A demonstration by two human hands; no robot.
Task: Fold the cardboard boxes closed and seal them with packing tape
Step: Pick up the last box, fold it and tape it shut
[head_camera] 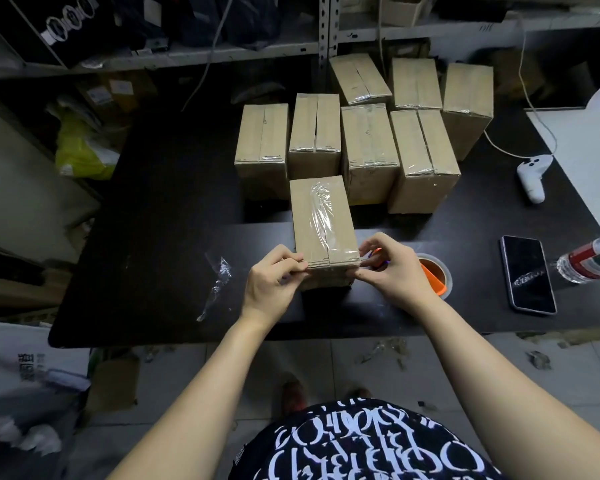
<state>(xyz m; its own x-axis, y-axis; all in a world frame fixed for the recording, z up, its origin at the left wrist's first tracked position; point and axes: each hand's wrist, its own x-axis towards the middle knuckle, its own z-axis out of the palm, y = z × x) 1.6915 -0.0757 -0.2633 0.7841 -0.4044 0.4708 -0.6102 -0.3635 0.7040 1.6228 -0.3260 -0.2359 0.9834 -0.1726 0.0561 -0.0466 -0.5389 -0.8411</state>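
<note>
Cardboard boxes (369, 143), eight, left hand (274, 278), right hand (392, 268) both pinching nearest box (317, 220)

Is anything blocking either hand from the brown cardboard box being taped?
Nothing visible does. The left hand and right hand both pinch the near edge of the taped brown cardboard box.

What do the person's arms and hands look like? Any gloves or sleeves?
No gloves or sleeves show: the left hand and right hand are bare, and so are both forearms. No rings, watch or bracelets show. The shirt is black with white shapes like jumbled letters.
</note>
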